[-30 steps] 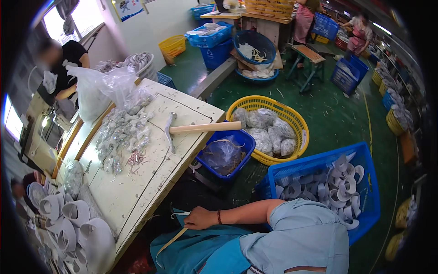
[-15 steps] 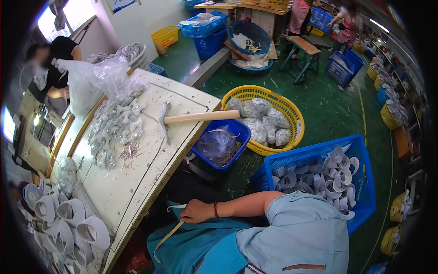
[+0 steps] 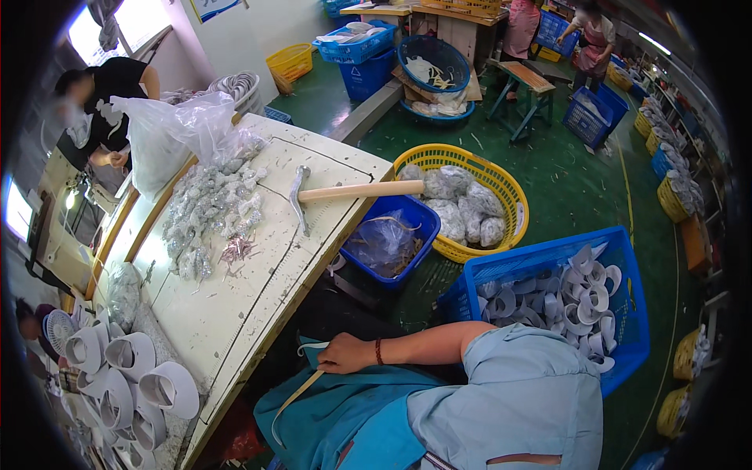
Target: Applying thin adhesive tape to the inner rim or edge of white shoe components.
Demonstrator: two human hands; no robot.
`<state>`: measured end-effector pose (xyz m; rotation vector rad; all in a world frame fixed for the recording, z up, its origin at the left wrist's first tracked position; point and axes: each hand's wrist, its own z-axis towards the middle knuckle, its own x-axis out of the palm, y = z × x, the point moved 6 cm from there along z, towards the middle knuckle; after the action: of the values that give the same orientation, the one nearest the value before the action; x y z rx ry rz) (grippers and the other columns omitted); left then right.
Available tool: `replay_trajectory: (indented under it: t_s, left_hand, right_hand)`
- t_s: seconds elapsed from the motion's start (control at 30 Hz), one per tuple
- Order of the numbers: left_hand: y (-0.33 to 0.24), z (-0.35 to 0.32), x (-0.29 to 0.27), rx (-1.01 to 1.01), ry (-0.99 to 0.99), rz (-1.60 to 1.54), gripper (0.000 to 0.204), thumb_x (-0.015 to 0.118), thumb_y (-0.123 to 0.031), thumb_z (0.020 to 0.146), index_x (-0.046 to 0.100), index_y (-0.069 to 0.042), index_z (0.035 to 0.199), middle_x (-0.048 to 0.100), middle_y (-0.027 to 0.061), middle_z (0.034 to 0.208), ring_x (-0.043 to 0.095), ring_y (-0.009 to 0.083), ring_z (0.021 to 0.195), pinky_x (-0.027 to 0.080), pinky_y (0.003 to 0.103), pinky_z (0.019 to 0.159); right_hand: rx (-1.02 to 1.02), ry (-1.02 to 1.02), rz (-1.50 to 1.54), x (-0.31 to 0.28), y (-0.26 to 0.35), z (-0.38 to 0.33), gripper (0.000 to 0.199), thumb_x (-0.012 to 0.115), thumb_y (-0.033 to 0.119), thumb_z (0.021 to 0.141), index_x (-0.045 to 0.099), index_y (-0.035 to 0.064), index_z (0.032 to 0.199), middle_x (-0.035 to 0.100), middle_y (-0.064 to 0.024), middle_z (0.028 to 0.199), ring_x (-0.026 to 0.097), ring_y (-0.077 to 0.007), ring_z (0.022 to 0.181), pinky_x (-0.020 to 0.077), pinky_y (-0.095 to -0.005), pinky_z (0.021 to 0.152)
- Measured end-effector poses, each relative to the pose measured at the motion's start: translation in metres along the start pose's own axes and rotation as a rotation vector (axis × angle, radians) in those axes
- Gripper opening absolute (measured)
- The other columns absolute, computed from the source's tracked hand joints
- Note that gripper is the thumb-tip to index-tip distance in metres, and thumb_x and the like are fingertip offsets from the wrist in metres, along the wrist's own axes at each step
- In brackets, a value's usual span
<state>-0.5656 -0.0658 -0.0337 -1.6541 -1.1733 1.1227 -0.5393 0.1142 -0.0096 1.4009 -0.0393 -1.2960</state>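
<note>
My right hand (image 3: 346, 354) is closed around a narrow cream strip (image 3: 299, 395) above my lap. One end of it curls out white beyond my fingers, and the longer tail hangs over the teal apron (image 3: 345, 395). My left hand does not show. Beside my hand stands the pale worktable (image 3: 258, 305). On it lies a hammer (image 3: 299, 205) with a wooden handle that juts past the table's edge. A heap of small clear-wrapped pieces (image 3: 207, 211) spreads near the hammer, with white ring-shaped parts (image 3: 168, 389) piled at the table's near left.
A blue crate (image 3: 470, 309) of white curved parts stands to my right. Beyond it are a yellow basket (image 3: 513, 182) of wrapped bundles and a small blue bin (image 3: 427, 239) with plastic film. A co-worker (image 3: 117, 102) sits across the table; others stand far off.
The whole view has shifted a little, so the table and baskets appear further right. My right hand keeps its hold on the strip. The co-worker across the table shows more fully.
</note>
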Motion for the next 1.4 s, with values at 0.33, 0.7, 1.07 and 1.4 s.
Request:
replay_trajectory:
  t_s: [0.33,0.7,1.07,1.4]
  left_hand:
    - [0.021,-0.009,-0.005,-0.065,-0.026,-0.037,0.021,0.056,-0.027,0.091,0.055,-0.007,0.095,0.052,-0.0013,0.072,0.048,0.0099,0.059,0.037,0.027,0.049]
    - [0.023,0.018,0.008,-0.107,-0.104,-0.1,0.02,0.055,-0.028,0.091,0.055,-0.008,0.092,0.05,-0.0023,0.07,0.046,0.0089,0.057,0.035,0.027,0.046]
    - [0.024,0.049,0.021,-0.17,-0.165,-0.124,0.02,0.055,-0.028,0.092,0.055,-0.008,0.089,0.048,-0.0033,0.067,0.044,0.0078,0.054,0.033,0.026,0.044]
    - [0.099,-0.164,-0.027,-0.478,-0.578,-0.215,0.02,0.054,-0.028,0.092,0.055,-0.009,0.087,0.046,-0.0042,0.064,0.043,0.0069,0.051,0.031,0.025,0.041]
  right_hand:
    - [0.008,0.011,-0.037,0.0,0.0,0.003,0.028,0.057,0.03,0.085,0.059,0.0066,0.069,0.057,-0.014,0.063,0.059,-0.0343,0.064,0.0454,-0.0445,0.058]
    - [-0.05,0.041,-0.025,-0.002,-0.004,0.0,0.028,0.057,0.028,0.086,0.056,0.0057,0.069,0.057,-0.0145,0.062,0.058,-0.0345,0.061,0.045,-0.0445,0.055]
    - [-0.082,0.0,0.032,-0.011,-0.017,0.001,0.029,0.057,0.027,0.088,0.051,0.007,0.067,0.056,-0.0119,0.06,0.056,-0.0333,0.058,0.0429,-0.0429,0.052]
    - [0.02,0.027,0.11,-0.018,-0.008,0.029,0.028,0.052,0.031,0.087,0.058,0.0093,0.071,0.058,-0.0165,0.065,0.058,-0.0363,0.059,0.046,-0.0468,0.052]
